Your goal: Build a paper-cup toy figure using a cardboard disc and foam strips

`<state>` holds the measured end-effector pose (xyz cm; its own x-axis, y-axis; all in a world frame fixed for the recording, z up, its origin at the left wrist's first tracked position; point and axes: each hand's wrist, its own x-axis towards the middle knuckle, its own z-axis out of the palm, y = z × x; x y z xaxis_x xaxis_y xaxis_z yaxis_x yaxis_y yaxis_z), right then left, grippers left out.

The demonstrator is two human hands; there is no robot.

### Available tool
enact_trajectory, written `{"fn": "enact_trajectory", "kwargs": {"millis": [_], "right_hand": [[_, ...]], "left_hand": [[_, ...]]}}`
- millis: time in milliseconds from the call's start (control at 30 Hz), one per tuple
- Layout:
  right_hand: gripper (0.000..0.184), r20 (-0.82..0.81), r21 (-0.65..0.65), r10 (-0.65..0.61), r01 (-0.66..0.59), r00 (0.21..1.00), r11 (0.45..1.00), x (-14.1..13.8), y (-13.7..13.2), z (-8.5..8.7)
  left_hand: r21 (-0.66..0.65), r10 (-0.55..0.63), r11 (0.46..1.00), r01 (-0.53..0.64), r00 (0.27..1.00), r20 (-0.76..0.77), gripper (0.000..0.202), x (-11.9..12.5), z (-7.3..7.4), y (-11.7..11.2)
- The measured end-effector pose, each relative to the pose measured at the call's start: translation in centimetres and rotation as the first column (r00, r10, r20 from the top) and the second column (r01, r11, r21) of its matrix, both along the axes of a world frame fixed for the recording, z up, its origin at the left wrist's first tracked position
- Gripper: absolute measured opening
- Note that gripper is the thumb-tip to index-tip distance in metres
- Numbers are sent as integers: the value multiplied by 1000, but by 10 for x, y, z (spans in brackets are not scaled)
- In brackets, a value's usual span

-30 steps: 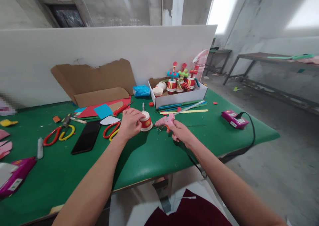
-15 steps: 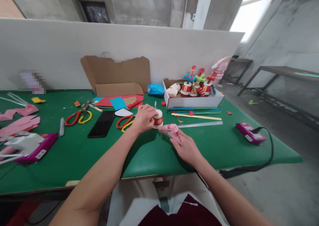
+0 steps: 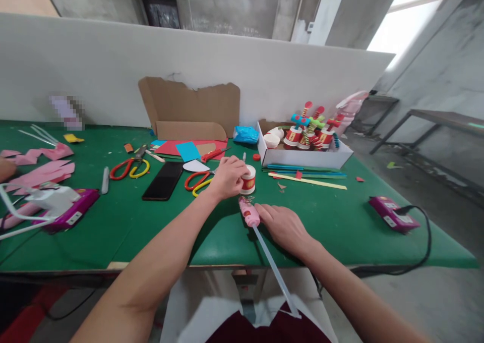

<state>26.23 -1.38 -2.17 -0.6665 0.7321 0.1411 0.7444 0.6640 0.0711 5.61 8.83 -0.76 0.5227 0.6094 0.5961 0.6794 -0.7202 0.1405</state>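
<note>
My left hand (image 3: 229,176) is closed on the left side of a small white paper cup (image 3: 248,180) with a red and gold band, which stands on the green table. Just in front of the cup lies a pink hot glue gun (image 3: 248,213), its tip pointing toward the cup. My right hand (image 3: 283,227) is closed at the gun's right side; its palm hides the handle. From the gun's rear a long clear glue stick (image 3: 274,270) runs back toward my lap. Scissors (image 3: 200,180) with red and yellow handles lie beside my left hand.
A white box (image 3: 302,157) holds several decorated cups. Coloured strips (image 3: 310,174) lie before it. Leftward are a black phone (image 3: 162,181), more scissors (image 3: 130,167), and a purple power strip (image 3: 81,209). Another purple strip (image 3: 393,214) sits right. Another person's hand (image 3: 6,169) shows far left.
The glue gun has swung round, so its stick now points toward me instead of to the right. My right hand has turned with it. My left hand stays at the cup; the view has shifted.
</note>
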Motion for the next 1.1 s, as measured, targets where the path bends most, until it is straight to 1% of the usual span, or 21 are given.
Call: {"fn": "enact_trajectory", "kwargs": {"millis": [133,367,633,933,1100], "right_hand": [[31,42,81,33,-36,999,996,-1,1,0],[29,144,156,57,-80,988,985,-5,0,9],[25,256,182,80,-130,963,975,-15,2,24],[26,251,159,62,-104,966,982,-20,2,25],[23,253,161,55,-98,966,982,-20,2,25]], "left_hand": [[-18,-3,1000,3,1000,-2,27,0,1,0],[-26,1,1000,-1,1000,-12,25,0,2,-1],[-19,-4,1000,4,1000,-8,24,0,3,-2],[-24,-7,1000,6,1000,-23,25,-1,2,-1],[-31,-10,999,9,999,-30,26,-1,2,-1]]}}
